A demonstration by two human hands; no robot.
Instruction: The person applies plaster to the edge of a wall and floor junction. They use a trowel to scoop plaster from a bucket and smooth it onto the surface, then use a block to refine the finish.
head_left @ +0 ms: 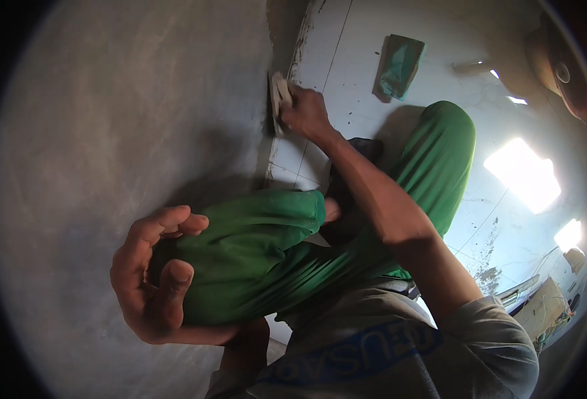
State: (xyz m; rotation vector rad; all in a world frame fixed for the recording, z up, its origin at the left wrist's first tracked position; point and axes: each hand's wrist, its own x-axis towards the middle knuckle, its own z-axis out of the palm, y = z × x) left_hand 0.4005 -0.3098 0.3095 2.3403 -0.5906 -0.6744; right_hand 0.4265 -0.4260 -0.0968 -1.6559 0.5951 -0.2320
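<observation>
In my right hand (pixel 306 114) is a flat beige pad (pixel 280 100), its kind hard to make out. The fingers are closed on its near side, and its far face lies against the foot of the grey plastered wall (pixel 107 120), where wall and tiled floor meet. My left hand (pixel 153 279) is beside my bent left knee, close to the wall. Its fingers are curved and apart, thumb raised, with nothing in the grasp. Green trousers cover both of my bent legs.
On the white tiled floor (pixel 346 40) lies a worn green rectangular slab (pixel 401 68). A bright patch of light (pixel 523 174) falls to the right. At the lower right is a brownish panel with wires (pixel 543 309). Dark smudges mark the floor near it.
</observation>
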